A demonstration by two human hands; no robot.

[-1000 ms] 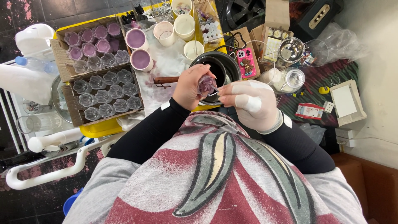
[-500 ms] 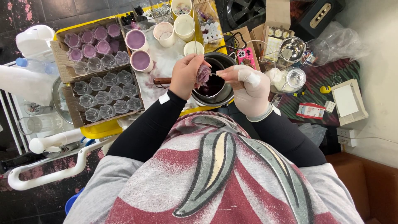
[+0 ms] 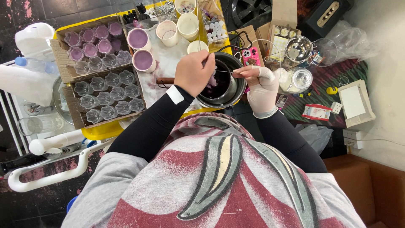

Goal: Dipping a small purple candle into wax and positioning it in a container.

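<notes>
My left hand (image 3: 195, 72) is closed around a small purple-filled glass cup (image 3: 212, 79), held over a dark metal pot (image 3: 225, 84) with a wooden handle (image 3: 165, 80). My right hand (image 3: 260, 84), in a white glove, pinches a thin wick or stick (image 3: 225, 71) that reaches toward the cup over the pot. The pot holds dark purple liquid. Most of the cup is hidden by my fingers.
A cardboard tray (image 3: 103, 88) of several flower-shaped glass cups lies left, some filled purple. Two purple-filled white cups (image 3: 141, 48), empty white cups (image 3: 177, 27), a pink phone (image 3: 252, 55), a steel bowl (image 3: 298, 48), a glass jar (image 3: 301, 78) and a white box (image 3: 353, 102) surround the pot.
Both hands have moved away from my body to above the pot, carrying the purple cup. My right hand has drawn slightly apart from the left, holding the thin wick.
</notes>
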